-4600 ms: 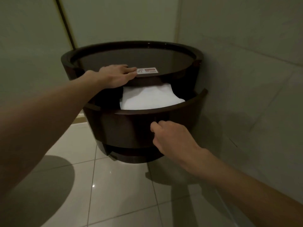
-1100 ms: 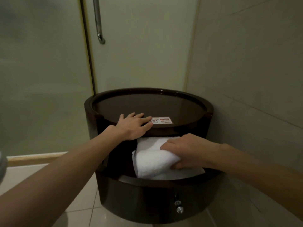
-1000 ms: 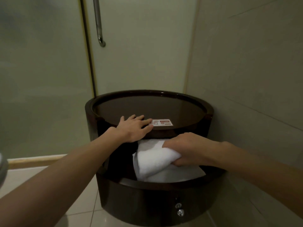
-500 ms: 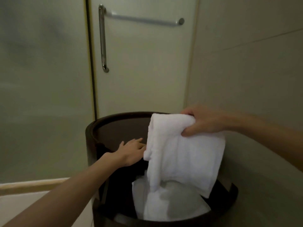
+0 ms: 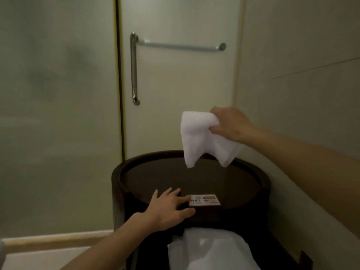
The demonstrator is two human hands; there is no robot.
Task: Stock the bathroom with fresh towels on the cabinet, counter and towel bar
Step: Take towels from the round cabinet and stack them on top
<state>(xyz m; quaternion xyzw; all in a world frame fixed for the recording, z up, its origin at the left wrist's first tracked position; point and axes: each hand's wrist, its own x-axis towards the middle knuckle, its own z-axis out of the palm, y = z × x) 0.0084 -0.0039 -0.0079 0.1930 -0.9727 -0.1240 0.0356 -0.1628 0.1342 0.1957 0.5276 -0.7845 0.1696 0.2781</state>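
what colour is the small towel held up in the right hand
White, plain with no pattern: the small folded cloth towel, seen in the head view.

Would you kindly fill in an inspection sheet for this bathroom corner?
Surface: round dark wooden cabinet top.
Job's things: small white towel held above it; white towels in the open drawer; metal towel bar without towel.
Clutter: white WiFi card at the top's front edge.
Grippers: right hand grips the small towel; left hand rests flat on the cabinet's front.
Cables: nothing seen.
Surroundings: frosted glass door, tiled wall.
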